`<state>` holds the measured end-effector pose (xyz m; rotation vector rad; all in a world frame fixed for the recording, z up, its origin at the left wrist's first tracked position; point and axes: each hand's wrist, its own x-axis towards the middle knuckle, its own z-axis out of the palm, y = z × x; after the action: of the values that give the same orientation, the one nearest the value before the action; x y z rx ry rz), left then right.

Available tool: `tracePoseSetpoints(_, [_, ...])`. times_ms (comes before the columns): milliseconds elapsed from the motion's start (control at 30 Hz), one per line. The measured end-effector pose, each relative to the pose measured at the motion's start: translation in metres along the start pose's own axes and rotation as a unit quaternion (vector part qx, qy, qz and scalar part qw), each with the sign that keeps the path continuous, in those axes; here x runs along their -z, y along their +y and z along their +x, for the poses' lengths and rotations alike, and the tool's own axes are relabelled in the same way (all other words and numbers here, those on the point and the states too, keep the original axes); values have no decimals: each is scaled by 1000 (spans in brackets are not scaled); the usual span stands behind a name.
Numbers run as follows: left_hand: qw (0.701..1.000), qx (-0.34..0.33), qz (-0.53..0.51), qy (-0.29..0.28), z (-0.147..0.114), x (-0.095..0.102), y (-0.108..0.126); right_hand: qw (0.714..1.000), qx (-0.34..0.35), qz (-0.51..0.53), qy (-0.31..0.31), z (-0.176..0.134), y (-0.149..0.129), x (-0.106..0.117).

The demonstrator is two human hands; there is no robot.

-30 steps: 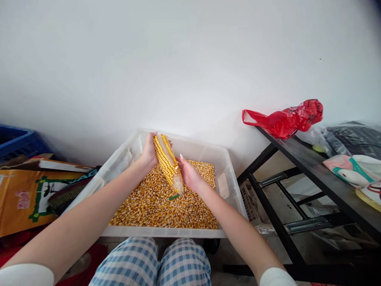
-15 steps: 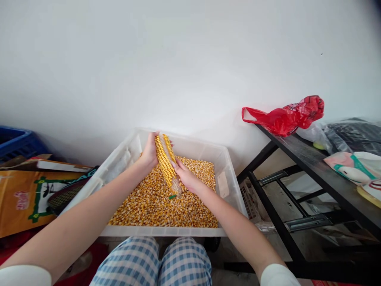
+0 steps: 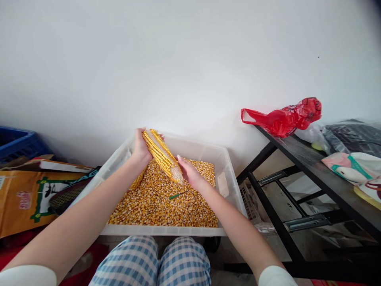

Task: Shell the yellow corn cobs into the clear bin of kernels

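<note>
Over a bin of loose kernels I hold an ear of corn (image 3: 162, 157), tilted down to the right, with a stripe of bare cob along its upper side. My left hand (image 3: 142, 147) is closed around its upper end. At the lower end, by the pale butt, my right hand (image 3: 190, 172) grips the side with the thumb up, its fingers partly hidden behind the ear. A thin tool with a green handle (image 3: 175, 196) lies on the corn kernels (image 3: 149, 206) below. Part of another ear of corn (image 3: 137, 182) shows beside my left forearm.
The translucent plastic bin (image 3: 235, 190) stands against the white wall. To the right is a black-framed table (image 3: 309, 159) with a red plastic bag (image 3: 282, 121) and other bags. On the left are a blue crate (image 3: 22, 143), an orange paper bag (image 3: 18, 198) and a racket (image 3: 67, 194).
The ear has swung to a flatter slant, its upper end moving left with my left hand. My right hand has shifted slightly right, and the green-handled tool shows more fully.
</note>
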<state>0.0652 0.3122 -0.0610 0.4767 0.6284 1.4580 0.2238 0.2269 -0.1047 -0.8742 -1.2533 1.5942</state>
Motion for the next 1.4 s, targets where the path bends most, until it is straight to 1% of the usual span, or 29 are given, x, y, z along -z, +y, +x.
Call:
tracePoseSetpoints(67, [1000, -1, 10, 3, -5, -3, -3, 995, 37, -85, 37, 0, 3, -2])
tracePoseSetpoints(133, [1000, 11, 22, -5, -9, -6, -7, 985, 55, -152, 54, -1, 6, -3])
tracePoseSetpoints(200, [999, 27, 33, -15, -12, -8, -12, 972, 66, -222, 50, -4, 7, -3])
tracePoseSetpoints(300, [998, 34, 43, -15, -13, -8, -16, 940, 89, -327, 43, -8, 4, -4])
tracePoseSetpoints(367, [998, 37, 47, -6, -12, -7, -18, 925, 99, -364, 48, -10, 2, -4])
tracePoseSetpoints(467, [998, 47, 48, 7, -13, -7, -17, 913, 109, -388, 63, -11, 2, -4])
tracePoseSetpoints(567, [997, 61, 38, 13, -15, -8, -16, 915, 118, -377, 82, -9, 3, -3])
tracePoseSetpoints(667, [997, 64, 39, 6, -17, -9, -17, 939, 117, -316, 72, -7, 4, -2])
tracePoseSetpoints(733, [997, 62, 51, -4, -19, -10, -21, 951, 98, -286, 65, -6, 6, -2])
tracePoseSetpoints(833, [995, 68, 70, -15, -21, -10, -30, 946, 75, -303, 88, -6, 9, -3])
tracePoseSetpoints(900, [994, 78, 70, -29, -21, -9, -34, 941, 77, -315, 102, -7, 11, -4])
tracePoseSetpoints(1067, [985, 129, 43, -103, -20, -4, -38, 944, 95, -294, 116, -8, 11, -7])
tracePoseSetpoints(1133, [983, 139, 41, -111, -20, -2, -38, 944, 88, -292, 126, -8, 11, -8])
tracePoseSetpoints(1200, [984, 133, 41, -111, -21, -2, -38, 951, 87, -270, 122, -7, 10, -9])
tracePoseSetpoints(1300, [983, 128, 48, -123, -26, -5, -40, 971, 86, -202, 89, -6, 8, -12])
tracePoseSetpoints(1400, [980, 134, 65, -135, -33, -9, -45, 973, 92, -188, 93, -7, 8, -13])
